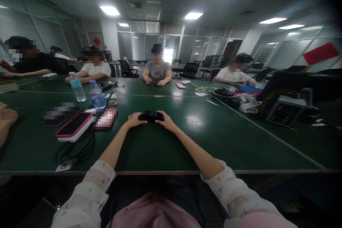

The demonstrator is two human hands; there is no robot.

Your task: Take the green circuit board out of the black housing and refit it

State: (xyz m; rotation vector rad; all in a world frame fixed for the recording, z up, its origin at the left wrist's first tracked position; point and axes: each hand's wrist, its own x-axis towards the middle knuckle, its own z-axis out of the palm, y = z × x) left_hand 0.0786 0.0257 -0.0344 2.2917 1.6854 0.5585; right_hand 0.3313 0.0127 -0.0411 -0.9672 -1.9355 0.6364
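Observation:
Both my hands are stretched out over the green table (171,149), one at each end of a small black box-shaped device (151,115). The fingers of my left hand (135,119) wrap round its left end. At its right end, my right hand (166,120) closes on it in the same way. The device lies level, low over the table or resting on it; which of the two I cannot tell. Its exact kind is too dark to make out.
To the left are two water bottles (77,87), a pink-rimmed phone (75,124) on a white object, a pink item (106,118) and a black cable (77,149). A metal-cased unit (287,108) and cables stand at right. Several people sit round the table.

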